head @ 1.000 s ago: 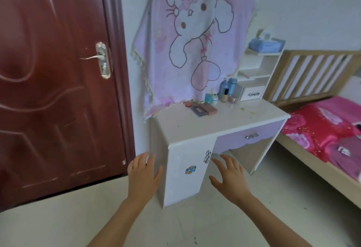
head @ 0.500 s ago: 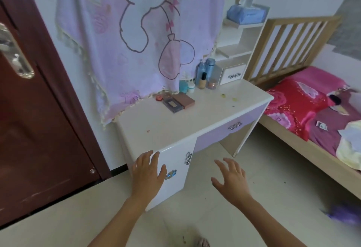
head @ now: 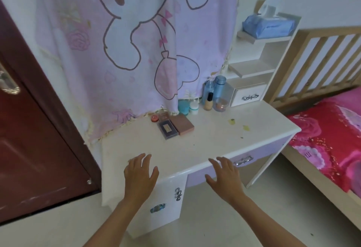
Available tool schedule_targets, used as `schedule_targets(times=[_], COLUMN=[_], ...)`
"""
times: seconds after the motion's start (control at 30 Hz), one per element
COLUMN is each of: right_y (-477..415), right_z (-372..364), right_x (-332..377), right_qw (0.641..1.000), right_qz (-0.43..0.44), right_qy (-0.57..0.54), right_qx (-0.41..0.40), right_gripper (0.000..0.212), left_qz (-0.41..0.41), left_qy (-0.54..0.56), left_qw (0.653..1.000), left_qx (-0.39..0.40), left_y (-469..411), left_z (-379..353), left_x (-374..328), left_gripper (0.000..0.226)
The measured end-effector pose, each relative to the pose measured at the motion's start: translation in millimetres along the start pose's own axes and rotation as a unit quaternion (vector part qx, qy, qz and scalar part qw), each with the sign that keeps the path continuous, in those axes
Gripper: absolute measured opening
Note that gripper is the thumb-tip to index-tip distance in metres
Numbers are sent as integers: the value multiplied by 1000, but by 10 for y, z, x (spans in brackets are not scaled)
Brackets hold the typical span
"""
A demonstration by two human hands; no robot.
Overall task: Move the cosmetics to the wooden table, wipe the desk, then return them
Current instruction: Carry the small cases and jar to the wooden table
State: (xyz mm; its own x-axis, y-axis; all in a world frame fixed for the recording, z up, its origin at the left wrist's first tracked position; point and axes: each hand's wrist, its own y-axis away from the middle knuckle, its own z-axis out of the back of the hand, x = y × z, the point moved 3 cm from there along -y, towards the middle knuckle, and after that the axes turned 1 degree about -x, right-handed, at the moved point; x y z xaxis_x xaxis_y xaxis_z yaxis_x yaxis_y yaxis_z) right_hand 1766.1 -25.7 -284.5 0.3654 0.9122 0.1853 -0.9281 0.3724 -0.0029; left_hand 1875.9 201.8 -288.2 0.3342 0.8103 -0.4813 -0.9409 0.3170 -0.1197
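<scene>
1. The person's left hand (head: 139, 174) is flat and palm down with the fingers spread, over the front left part of the white desk with the lilac drawer front (head: 195, 149). It holds nothing. I cannot tell whether it touches the top.
2. The right hand (head: 224, 178) is also spread and empty. Its fingertips are at the desk's front edge, just above the lilac drawer.
3. All the cosmetics are on the desk, along its back edge and well apart from both hands.
4. Near the back middle lies a dark flat rectangular palette (head: 168, 129), touching a pink-brown flat case (head: 183, 124) on its right. A small round red pot (head: 154, 118) sits just behind them.
5. Further right stand a teal jar (head: 183, 107) and a small white bottle (head: 194, 107) side by side. Then comes a beige bottle with a black cap (head: 209, 102), a clear round jar (head: 221, 105), and a tall blue bottle (head: 219, 88) behind them.
6. A lilac blanket with a cartoon animal (head: 136, 41) hangs on the wall behind the desk, its hem reaching the desk top.
7. A white stepped shelf unit (head: 254, 67) stands on the desk's back right corner, with a blue tissue pack (head: 267, 26) on its top.
8. Yellowish smudges (head: 245, 128) mark the right side of the desk top.
9. A dark red door (head: 29, 149) is to the left, and a bed with a red and pink cover (head: 332, 139) to the right.
</scene>
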Motion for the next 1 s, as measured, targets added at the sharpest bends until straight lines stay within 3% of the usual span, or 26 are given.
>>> schedule_targets(times=[0.17,0.3,0.4,0.57,1.0], right_y=[-315,-677,-1064,-1652,-2239], right_z=[-254,-227,-269,-171,-596], right_x=[192,331,333,444,1019], right_qw=[998,997,997,998,991], right_qz=[44,69,69,58,83], right_qy=[-31,2,-7,10,-15], right_qx=[34,-34,17,13,101], right_gripper=[57,57,54,51,47], left_qz=[47,60,67,57,83], left_qy=[-33,-48,-31,-15,-36], left_qw=[998,997,997,998,993], left_qx=[14,10,9,20,71], left_y=[-248,-624,-971,-1439,-1910], left_z=[-98,-158,-223,-305,-465], left_x=[228,355,376,356,867], left_gripper=[47,47,47,48,48])
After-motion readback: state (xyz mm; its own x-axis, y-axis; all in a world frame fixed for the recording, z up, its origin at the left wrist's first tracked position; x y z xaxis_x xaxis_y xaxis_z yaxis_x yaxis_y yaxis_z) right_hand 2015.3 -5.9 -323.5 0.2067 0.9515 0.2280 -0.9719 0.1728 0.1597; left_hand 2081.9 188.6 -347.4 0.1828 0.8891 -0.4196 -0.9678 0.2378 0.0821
